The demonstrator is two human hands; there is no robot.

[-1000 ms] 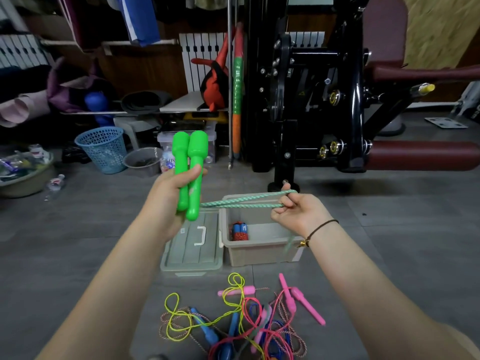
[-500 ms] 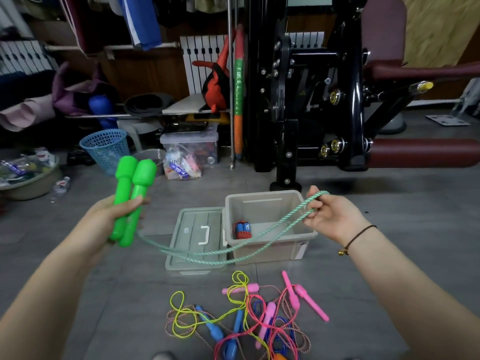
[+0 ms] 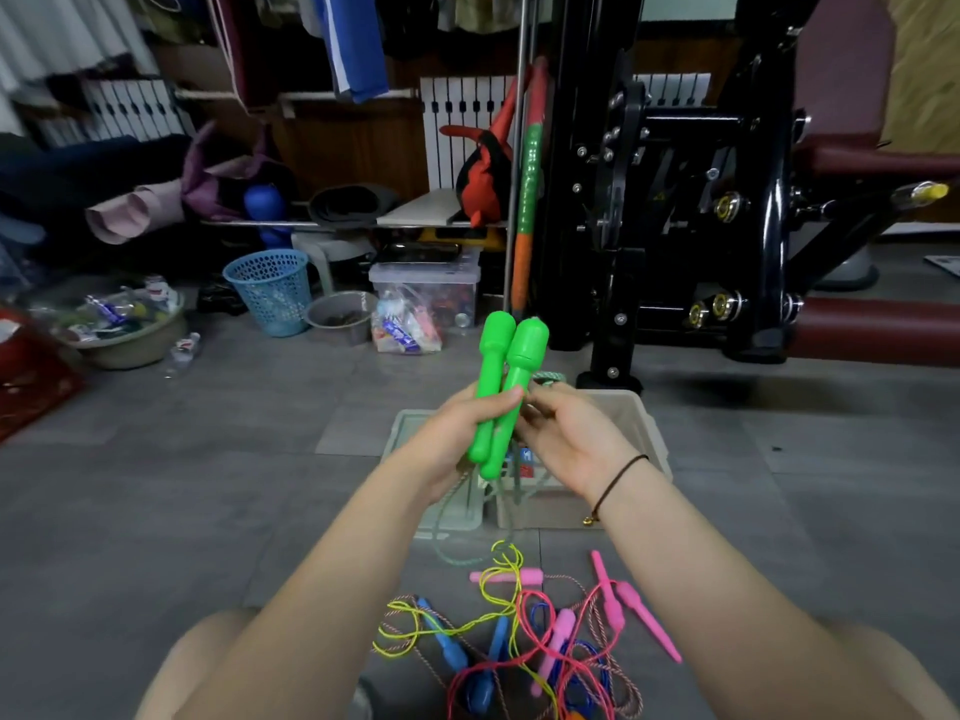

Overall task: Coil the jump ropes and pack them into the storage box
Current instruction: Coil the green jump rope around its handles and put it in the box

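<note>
My left hand grips the two bright green jump rope handles side by side, upright, above the storage box. My right hand is pressed against the handles and holds the pale green rope, a loop of which shows above its fingers. More of this rope hangs blurred below both hands. The beige storage box stands on the floor behind my hands, with a red and blue item inside. Its grey-green lid lies flat at its left. A tangle of pink, blue and yellow jump ropes lies on the floor near me.
A black weight machine with dark red pads stands behind the box at right. A blue mesh basket, a grey bowl and a clear bin sit at the back left. Grey floor tiles spread to both sides.
My hands have come together: the left hand carried the green handles right and up over the box, and the right hand brought the rope in against them.
</note>
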